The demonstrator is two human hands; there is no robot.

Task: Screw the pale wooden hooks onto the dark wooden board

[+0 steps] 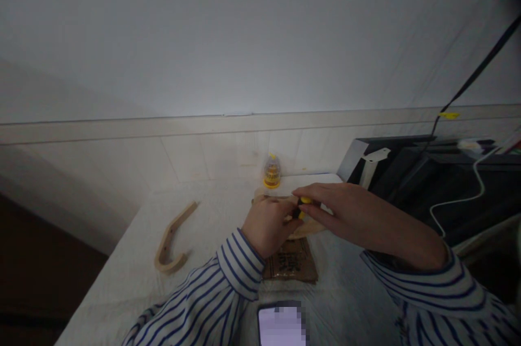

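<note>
A small yellow-and-black screwdriver (pixel 302 209) is between my two hands, over a pale curved wooden piece (pixel 303 231). My right hand (pixel 340 207) comes in from the right, its fingertips pinching the yellow end. Closed around the screwdriver's dark lower part are the fingers and thumb of my left hand (pixel 271 221). The tip is hidden, and so is most of the wood beneath my hands. Under them, nearer to me, lies a brown printed packet (pixel 292 263).
A hook-shaped wooden piece (pixel 165 243) lies on the white-covered table (pixel 122 286) at left. Against the wall stands a clear cone-shaped case with a yellow base (pixel 272 172). A phone (pixel 280 327) sits at the front edge. Dark panels (pixel 402 172) and a white cable (pixel 459 204) are at right.
</note>
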